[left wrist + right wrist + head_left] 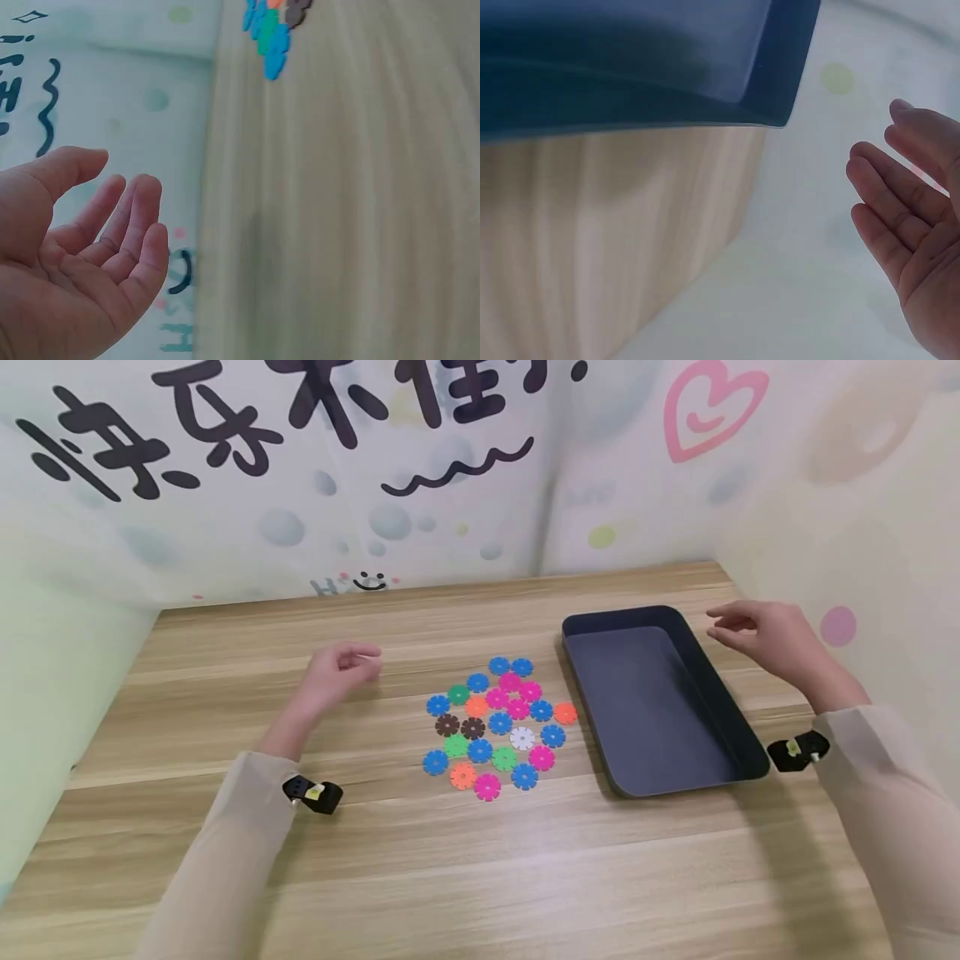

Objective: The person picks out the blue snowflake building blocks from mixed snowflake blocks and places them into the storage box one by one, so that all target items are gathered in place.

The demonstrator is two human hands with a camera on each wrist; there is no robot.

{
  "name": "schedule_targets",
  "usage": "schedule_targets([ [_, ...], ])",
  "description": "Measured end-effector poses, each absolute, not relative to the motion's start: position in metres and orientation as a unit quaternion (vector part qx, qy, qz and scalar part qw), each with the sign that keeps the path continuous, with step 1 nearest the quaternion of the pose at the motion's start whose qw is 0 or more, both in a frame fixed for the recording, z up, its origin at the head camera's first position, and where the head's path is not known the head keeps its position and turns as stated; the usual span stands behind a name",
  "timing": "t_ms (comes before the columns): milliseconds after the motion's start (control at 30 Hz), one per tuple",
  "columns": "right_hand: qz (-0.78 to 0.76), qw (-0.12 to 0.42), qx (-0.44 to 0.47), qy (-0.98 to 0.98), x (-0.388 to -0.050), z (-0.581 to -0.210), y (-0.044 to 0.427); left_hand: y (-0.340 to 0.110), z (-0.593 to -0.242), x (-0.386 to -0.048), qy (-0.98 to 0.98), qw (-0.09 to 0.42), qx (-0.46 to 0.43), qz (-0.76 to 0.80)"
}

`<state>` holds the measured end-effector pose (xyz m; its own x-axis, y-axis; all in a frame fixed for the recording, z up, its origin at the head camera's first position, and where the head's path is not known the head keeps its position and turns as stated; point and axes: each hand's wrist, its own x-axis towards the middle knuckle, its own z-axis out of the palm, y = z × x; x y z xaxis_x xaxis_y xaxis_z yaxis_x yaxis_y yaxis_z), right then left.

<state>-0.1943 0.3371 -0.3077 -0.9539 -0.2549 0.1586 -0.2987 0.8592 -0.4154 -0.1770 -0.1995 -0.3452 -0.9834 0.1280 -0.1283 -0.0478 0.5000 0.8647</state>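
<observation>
Several flat notched plastic discs lie spread in one loose cluster on the wooden table, among them a white disc (522,738), a dark brown disc (472,728) and an orange disc (565,713). To the left of the cluster, my left hand (337,675) hovers with loosely bent fingers and holds nothing; its palm shows in the left wrist view. Right of the discs stands a dark rectangular tray (652,710) with nothing in it. My right hand (772,635) is just beyond the tray's right side, fingers relaxed, touching nothing.
A printed cloth (450,510) with dark lettering rises behind the table's back edge. Pale walls border the left and right sides. The wooden tabletop (495,877) stretches toward me in front of the discs. Each wrist wears a small black camera.
</observation>
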Motion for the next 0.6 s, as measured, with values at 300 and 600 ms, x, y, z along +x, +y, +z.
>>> schedule_targets([
  [300, 0.207, 0.05, 0.147, -0.966, -0.172, -0.33, 0.349, -0.189, -0.374, -0.179, 0.85, 0.153, 0.03, 0.503],
  [600, 0.216, 0.03, 0.143, -0.965, -0.161, -0.342, 0.356, -0.182, -0.382, -0.181, 0.868, 0.173, 0.067, 0.461],
])
